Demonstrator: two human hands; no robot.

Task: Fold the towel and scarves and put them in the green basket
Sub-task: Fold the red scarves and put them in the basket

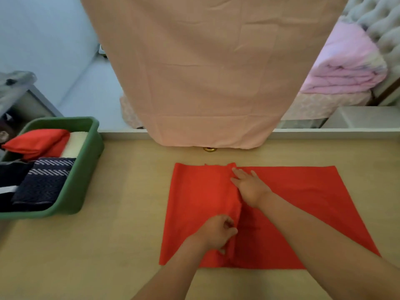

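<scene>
Red fabric scarf [194, 202] lies spread on the tan wooden surface [129, 234], right of centre.
Far left, the green plastic basket [85, 174] holds a folded red cloth [36, 144], a cream towel [74, 144] and a navy patterned scarf [45, 180]. At centre, the left hand [216, 232] pinches the red scarf's raised middle ridge. The right hand [249, 187], fingers straight, presses flat just beyond.

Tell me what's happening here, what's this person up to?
A person is folding a red scarf spread on the table. The left hand pinches the raised fold near the front edge; the right hand rests flat on the cloth beside the fold, farther back. The green basket at the left already holds a folded red cloth, a cream towel and a dark patterned scarf.
</scene>
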